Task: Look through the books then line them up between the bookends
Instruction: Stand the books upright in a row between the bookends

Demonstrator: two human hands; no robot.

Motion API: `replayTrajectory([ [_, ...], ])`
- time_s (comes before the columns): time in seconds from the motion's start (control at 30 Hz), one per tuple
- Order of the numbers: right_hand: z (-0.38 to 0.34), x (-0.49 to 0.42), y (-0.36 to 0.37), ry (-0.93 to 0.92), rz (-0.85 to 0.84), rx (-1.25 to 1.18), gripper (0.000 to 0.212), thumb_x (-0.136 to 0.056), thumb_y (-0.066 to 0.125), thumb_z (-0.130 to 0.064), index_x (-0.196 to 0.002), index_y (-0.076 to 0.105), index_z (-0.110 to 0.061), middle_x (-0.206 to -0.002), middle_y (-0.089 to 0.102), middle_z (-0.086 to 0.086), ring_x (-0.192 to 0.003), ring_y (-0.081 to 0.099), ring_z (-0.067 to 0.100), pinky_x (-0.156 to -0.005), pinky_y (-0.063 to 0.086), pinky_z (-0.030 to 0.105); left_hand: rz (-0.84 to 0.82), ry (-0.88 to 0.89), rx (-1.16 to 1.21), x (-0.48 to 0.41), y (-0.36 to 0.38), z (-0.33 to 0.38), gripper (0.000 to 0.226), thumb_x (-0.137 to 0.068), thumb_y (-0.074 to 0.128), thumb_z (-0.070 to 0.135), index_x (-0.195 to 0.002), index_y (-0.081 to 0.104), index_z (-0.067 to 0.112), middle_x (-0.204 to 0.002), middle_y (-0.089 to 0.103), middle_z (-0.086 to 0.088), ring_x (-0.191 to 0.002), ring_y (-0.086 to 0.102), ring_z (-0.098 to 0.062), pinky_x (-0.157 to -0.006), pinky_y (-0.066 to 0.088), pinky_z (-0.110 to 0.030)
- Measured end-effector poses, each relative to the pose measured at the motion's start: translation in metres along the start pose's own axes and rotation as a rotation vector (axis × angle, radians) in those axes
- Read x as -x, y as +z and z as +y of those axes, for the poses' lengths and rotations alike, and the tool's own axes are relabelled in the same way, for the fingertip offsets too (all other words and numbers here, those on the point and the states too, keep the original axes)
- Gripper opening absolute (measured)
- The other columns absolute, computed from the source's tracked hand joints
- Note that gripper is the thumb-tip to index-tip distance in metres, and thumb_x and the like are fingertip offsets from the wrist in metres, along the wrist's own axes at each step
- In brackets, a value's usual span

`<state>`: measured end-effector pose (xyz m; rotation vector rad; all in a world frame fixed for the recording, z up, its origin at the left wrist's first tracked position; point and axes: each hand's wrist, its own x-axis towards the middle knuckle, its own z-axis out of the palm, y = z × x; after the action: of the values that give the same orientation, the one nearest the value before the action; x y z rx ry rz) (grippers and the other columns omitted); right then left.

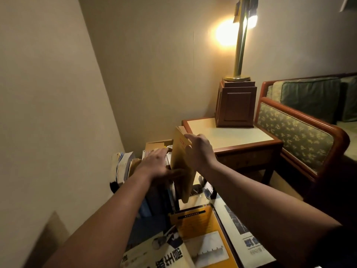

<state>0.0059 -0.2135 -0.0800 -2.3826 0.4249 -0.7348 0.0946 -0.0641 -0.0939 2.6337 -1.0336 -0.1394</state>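
While R hand point(201, 151) pinches the top edge of the upright tan book point(181, 171), L hand point(156, 163) rests w/ fingers straight on the standing books point(124, 167) just beside it, thumb on its cover. Orange book point(201, 225) lies flat nearer, on newspaper point(251, 238).

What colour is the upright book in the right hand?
The book is mustard yellow, red print near the top; head view.

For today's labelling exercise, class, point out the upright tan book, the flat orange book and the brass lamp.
upright tan book point(180, 158), head view, middle of its cover.
orange book point(201, 225), head view, upper half of its cover.
brass lamp point(239, 55), head view, on its stem.
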Motion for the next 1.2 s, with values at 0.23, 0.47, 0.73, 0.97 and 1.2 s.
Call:
replayTrajectory([
  [0.23, -0.008, 0.003, 0.03, 0.005, -0.022, -0.083, 0.036, -0.1, 0.056, -0.018, -0.137, 0.059, -0.016, -0.127, 0.06, 0.013, -0.112, 0.061, 0.028, -0.08, 0.049, 0.025, 0.054, -0.016, 0.156, 0.001, 0.002, -0.005, 0.108, -0.073, 0.076, 0.054, -0.153, 0.005, 0.042, -0.155, 0.032, -0.012, -0.134, 0.04, -0.04, -0.106, 0.041, -0.057],
  [0.47, -0.005, 0.01, 0.039, 0.207, -0.048, -0.403, 0.029, -0.104, 0.049, -0.026, -0.123, 0.065, -0.01, -0.107, 0.068, 0.004, -0.092, 0.065, 0.014, -0.066, 0.054, 0.019, 0.072, 0.041, 0.113, -0.001, 0.004, -0.01, 0.116, -0.062, 0.077, 0.065, -0.152, 0.007, 0.044, -0.162, 0.02, 0.0, -0.143, 0.031, -0.036, -0.107, 0.041, -0.058],
  [0.73, 0.033, 0.029, 0.051, 0.574, -0.63, -0.726, 0.061, -0.101, 0.044, -0.055, -0.151, 0.037, -0.021, -0.153, 0.04, 0.014, -0.139, 0.04, 0.039, -0.11, 0.038, 0.054, 0.077, 0.123, 0.012, -0.002, 0.006, -0.009, 0.106, -0.075, 0.072, 0.062, -0.156, 0.015, 0.023, -0.166, 0.007, 0.002, -0.151, 0.013, -0.024, -0.119, 0.024, -0.052],
  [0.97, 0.031, 0.052, 0.06, 0.604, -0.814, -0.784, 0.106, -0.075, 0.036, -0.09, -0.16, 0.009, -0.033, -0.164, 0.016, 0.019, -0.149, 0.016, 0.044, -0.12, 0.019, 0.057, 0.1, 0.139, 0.013, 0.002, 0.005, -0.007, 0.101, -0.078, 0.071, 0.06, -0.155, 0.015, 0.028, -0.165, 0.01, 0.0, -0.15, 0.015, -0.026, -0.12, 0.021, -0.05],
  [1.2, 0.023, 0.062, 0.055, 0.537, -0.751, -0.769, 0.063, -0.103, 0.017, -0.056, -0.157, 0.017, -0.023, -0.159, 0.028, 0.017, -0.145, 0.029, 0.04, -0.102, 0.04, 0.041, 0.084, 0.105, 0.006, 0.003, 0.005, -0.005, 0.106, -0.071, 0.067, 0.073, -0.154, 0.016, 0.031, -0.164, 0.003, 0.002, -0.15, 0.01, -0.03, -0.118, 0.024, -0.054],
])
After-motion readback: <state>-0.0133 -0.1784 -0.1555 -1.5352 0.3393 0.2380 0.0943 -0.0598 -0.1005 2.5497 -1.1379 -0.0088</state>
